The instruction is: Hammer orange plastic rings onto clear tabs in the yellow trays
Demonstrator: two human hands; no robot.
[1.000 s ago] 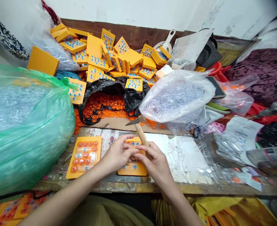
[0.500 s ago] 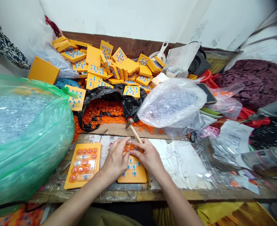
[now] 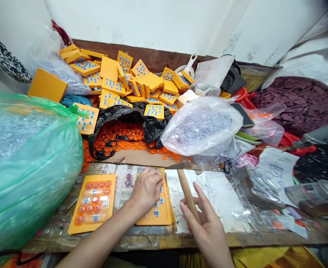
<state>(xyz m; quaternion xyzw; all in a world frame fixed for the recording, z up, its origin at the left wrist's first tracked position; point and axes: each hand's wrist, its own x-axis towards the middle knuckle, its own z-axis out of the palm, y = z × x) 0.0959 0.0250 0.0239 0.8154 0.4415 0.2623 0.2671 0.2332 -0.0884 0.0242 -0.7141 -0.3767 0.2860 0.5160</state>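
Note:
My right hand [image 3: 208, 227] has the wooden handle of a hammer [image 3: 187, 190] between thumb and fingers, in a loose hold with one finger stretched out. The hammer's dark metal head points away from me and is blurred. My left hand [image 3: 147, 188] is curled over the upper part of a yellow board [image 3: 154, 220], fingertips pressed together. What they pinch, if anything, is hidden. Small blue-and-clear squares show on this board. Left of it lies a second yellow board [image 3: 76, 227] set with orange-rimmed clear caps and a few long clear covers.
Many yellow boards [image 3: 109, 67] are heaped at the back. A black bag [image 3: 119, 111] spills orange rings [image 3: 124, 143]. Bags of clear plastic parts stand on both sides, one green [image 3: 49, 167], one white [image 3: 203, 145]. Clear pieces and a jar [image 3: 311, 193] lie at right.
My right hand has left the board, moving right and toward me with the hammer, which lay behind the hands before. My left hand stays at the board, its fingers now more curled.

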